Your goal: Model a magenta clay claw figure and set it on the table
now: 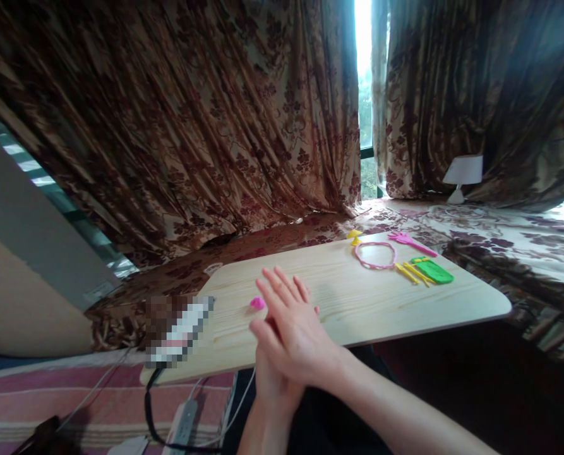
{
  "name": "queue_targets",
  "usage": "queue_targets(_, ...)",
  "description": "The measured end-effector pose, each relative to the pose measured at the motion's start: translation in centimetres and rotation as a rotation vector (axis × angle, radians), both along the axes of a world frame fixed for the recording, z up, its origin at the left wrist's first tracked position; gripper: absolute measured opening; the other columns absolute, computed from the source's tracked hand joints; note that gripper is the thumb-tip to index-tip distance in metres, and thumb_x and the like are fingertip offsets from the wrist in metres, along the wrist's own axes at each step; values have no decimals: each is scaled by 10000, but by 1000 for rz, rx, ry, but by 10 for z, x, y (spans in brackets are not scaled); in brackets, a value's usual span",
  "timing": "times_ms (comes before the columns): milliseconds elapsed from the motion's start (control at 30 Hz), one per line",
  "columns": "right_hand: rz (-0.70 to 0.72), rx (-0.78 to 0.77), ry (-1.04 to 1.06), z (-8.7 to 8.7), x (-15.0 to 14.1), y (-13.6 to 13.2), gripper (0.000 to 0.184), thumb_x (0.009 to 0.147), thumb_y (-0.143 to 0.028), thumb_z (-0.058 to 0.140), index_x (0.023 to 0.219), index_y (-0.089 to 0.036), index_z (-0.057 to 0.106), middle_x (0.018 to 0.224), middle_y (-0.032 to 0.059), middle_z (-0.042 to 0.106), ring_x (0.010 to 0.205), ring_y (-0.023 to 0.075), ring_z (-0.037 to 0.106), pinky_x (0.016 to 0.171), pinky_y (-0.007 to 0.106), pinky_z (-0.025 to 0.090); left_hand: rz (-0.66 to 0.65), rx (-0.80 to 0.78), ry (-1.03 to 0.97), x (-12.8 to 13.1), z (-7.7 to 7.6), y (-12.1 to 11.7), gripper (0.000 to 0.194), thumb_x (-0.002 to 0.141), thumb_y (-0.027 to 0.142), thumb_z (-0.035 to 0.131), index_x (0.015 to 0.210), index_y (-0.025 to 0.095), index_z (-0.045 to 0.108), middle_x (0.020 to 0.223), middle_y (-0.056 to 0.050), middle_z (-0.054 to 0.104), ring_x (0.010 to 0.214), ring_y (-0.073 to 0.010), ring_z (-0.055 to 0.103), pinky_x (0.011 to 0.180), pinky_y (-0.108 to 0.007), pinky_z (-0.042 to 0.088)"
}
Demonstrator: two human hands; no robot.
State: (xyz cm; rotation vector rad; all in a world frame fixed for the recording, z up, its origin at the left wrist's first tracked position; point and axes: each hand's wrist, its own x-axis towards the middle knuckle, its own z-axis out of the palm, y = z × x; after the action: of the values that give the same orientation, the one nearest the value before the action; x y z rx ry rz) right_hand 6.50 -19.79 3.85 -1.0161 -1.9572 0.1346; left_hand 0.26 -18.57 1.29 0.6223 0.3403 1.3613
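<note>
My right hand (294, 325) lies across my left hand (279, 376), palm against palm, above the front of the wooden table. The right fingers are stretched out and slightly apart. Most of the left hand is covered, its fingers included; whatever may be between the palms is hidden. Just left of the right thumb sits a small bright pink lump (258, 303), like modelling clay, apart from both hands. Farther right lies a pink twisted ring (356, 254).
On the tabletop (329, 278), yellow sticks (407, 273) lie beside a green slab (434, 270), with a pink hand-shaped piece (412, 242) and a yellow piece (354, 235) behind. A blurred-out item (182, 332) rests at the left edge. A power strip (183, 423) is below.
</note>
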Motion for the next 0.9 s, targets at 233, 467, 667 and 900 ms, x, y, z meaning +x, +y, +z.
queue_targets(233, 176, 26, -121, -22, 15, -24, 541, 850, -242, 396, 1368, -107, 324, 1476, 79, 246, 1370, 204, 118, 1119, 428, 90, -40, 0, -82, -19, 8, 4, 461, 912, 363, 281, 1336, 223, 398, 1400, -52, 406, 1327, -194, 274, 1106, -396, 182)
queue_targets(467, 2, -7, 37, -9, 5, 1, 508, 870, -299, 405, 1347, -130, 367, 1468, 101, 260, 1372, 233, 107, 1102, 476, 112, -49, 18, -96, -6, -7, -9, 412, 912, 365, 297, 1299, 341, 433, 1386, 21, 427, 1329, -215, 266, 1102, -431, 190)
queue_targets(667, 184, 33, -109, -31, 11, -22, 551, 844, -252, 410, 1373, -130, 318, 1472, 61, 260, 1372, 209, 111, 1116, 446, 72, -62, 15, -60, -25, 0, 4, 497, 901, 397, 319, 1341, 177, 390, 1417, -75, 377, 1348, -202, 216, 1115, -396, 153)
queue_targets(900, 36, 21, -7, -7, -1, 3, 504, 847, -295, 427, 1328, -148, 398, 1466, 75, 274, 1373, 236, 94, 1100, 488, 89, -53, 1, -58, -11, -6, -7, 425, 907, 389, 283, 1304, 335, 426, 1421, 36, 373, 1357, -182, 175, 1121, -385, 112)
